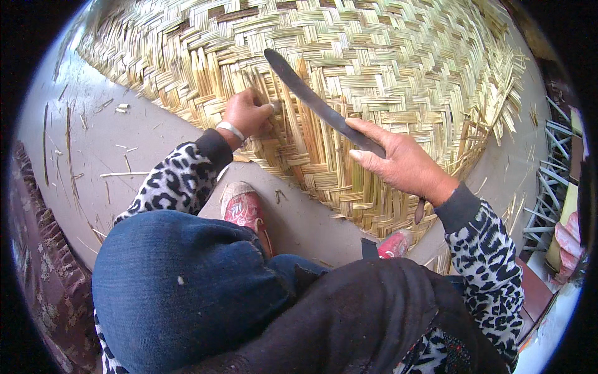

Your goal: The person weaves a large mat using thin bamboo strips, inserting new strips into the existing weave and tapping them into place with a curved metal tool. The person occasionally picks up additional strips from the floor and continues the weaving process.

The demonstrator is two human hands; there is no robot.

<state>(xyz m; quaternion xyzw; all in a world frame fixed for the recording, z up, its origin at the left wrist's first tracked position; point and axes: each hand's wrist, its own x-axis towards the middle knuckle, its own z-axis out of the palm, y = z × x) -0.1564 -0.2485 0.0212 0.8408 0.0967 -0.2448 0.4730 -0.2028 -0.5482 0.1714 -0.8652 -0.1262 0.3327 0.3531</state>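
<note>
A large mat point(398, 68) of pale yellow-green split strips, woven in a zigzag pattern, spreads across the floor before me. At its near left edge, my left hand point(248, 116) is closed, thumb and fingers pinched on strips of the weave; the fingertips are partly hidden. My right hand point(405, 159) grips a long, curved, dark flat blade point(311, 100), its thumb and forefinger laid along it. The blade slants up and left over the mat, its rounded tip beyond my left hand. A brown end of the tool shows below my right palm.
My red shoes point(242, 209) stand near the mat's close edge. Loose strip scraps point(124, 174) lie on the grey floor point(81, 149) at left. A white metal rack point(548, 174) stands at far right. Brown patterned cloth point(47, 268) hangs at far left.
</note>
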